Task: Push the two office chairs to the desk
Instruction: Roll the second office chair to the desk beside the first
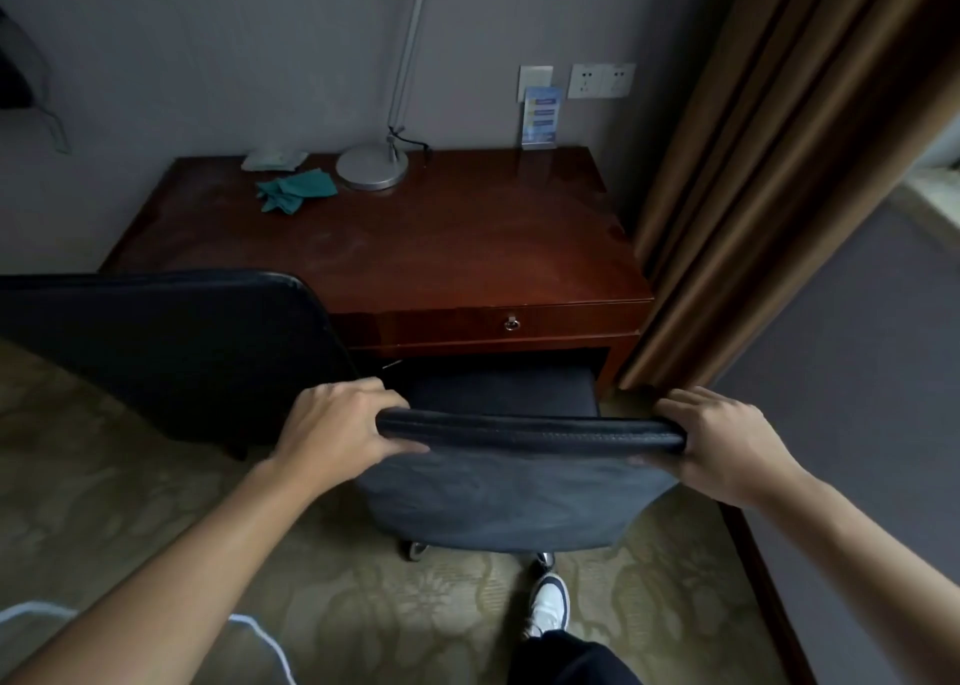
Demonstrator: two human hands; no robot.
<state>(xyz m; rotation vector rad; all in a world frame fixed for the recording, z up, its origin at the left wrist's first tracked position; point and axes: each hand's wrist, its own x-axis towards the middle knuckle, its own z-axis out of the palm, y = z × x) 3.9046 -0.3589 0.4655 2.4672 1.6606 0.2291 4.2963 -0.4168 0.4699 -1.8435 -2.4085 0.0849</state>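
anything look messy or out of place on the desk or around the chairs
Only small things. A teal cloth lies crumpled on the desk by the lamp base. The left chair stands off the desk's left end, not squared to it. No spill or damage shows.

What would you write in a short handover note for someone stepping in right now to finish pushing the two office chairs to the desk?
Left hand grips the left end of the near chair's backrest; right hand grips the right end.
Near chair: its seat has its front edge at the desk's knee opening, below the drawer.
Second chair: stands to the left at the desk's front left corner, no hand on it.
Done: near chair nearly home.
Left: ease it fully in, then probably square up the second chair against the desk.
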